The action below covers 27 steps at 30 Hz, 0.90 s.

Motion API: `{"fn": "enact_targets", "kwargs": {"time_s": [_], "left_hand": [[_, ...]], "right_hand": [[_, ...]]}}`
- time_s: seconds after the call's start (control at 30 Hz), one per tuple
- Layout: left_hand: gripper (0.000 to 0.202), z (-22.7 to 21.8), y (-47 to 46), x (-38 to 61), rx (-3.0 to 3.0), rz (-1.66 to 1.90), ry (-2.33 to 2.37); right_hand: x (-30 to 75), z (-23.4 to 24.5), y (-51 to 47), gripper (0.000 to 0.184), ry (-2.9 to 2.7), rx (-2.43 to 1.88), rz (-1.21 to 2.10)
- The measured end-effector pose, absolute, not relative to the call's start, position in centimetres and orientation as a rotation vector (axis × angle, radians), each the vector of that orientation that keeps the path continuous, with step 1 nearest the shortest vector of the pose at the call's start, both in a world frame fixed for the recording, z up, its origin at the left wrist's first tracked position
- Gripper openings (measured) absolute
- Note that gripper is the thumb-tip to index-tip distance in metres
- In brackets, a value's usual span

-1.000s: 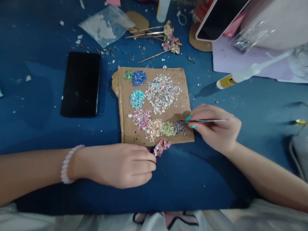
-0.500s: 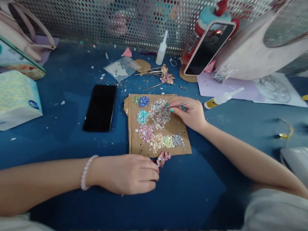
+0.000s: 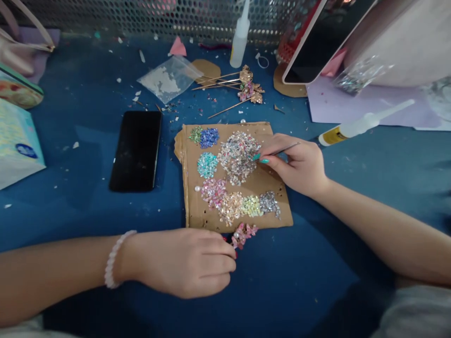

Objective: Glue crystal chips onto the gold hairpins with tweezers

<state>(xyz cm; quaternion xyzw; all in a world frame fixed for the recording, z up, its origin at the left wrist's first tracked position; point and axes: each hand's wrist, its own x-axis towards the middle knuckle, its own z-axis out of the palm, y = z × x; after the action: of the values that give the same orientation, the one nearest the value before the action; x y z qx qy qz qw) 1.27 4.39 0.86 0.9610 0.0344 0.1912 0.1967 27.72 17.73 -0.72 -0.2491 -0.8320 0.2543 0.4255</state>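
Note:
My left hand, a beaded bracelet at its wrist, is closed around a hairpin with pink flowers, just below the cardboard's near edge. The hairpin's shaft is hidden in the fingers. Pinched in my right hand is a pair of thin metal tweezers; the tips are hard to make out at the right side of a silvery rhinestone pile. This pile lies on a piece of cardboard beside smaller heaps: turquoise stones, blue stones, pink stones and yellow stones.
Behind the cardboard lie several gold hairpins and a plastic bag. One glue bottle stands upright; another glue bottle lies at right. A black phone and a tissue box are leftward.
My view has come closer and dipped down. Against the cardboard, my right hand with the tweezers has shifted slightly right, toward the silvery pile's edge. My left hand still grips the hairpin.

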Motion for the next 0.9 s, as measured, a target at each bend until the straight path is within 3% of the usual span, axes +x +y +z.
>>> {"fn": "enact_targets", "kwargs": {"time_s": [0.77,0.9], "left_hand": [[0.019,0.38,4.04,0.98,2.633,0.536,0.121],[0.020,0.45,4.04,1.01,2.628,0.546,0.122]], "right_hand": [[27.42,-0.41,17.57,0.011,-2.046,-0.611,0.659],[27.33,-0.25,17.62,0.021,-2.071,-0.679,0.650]]}}
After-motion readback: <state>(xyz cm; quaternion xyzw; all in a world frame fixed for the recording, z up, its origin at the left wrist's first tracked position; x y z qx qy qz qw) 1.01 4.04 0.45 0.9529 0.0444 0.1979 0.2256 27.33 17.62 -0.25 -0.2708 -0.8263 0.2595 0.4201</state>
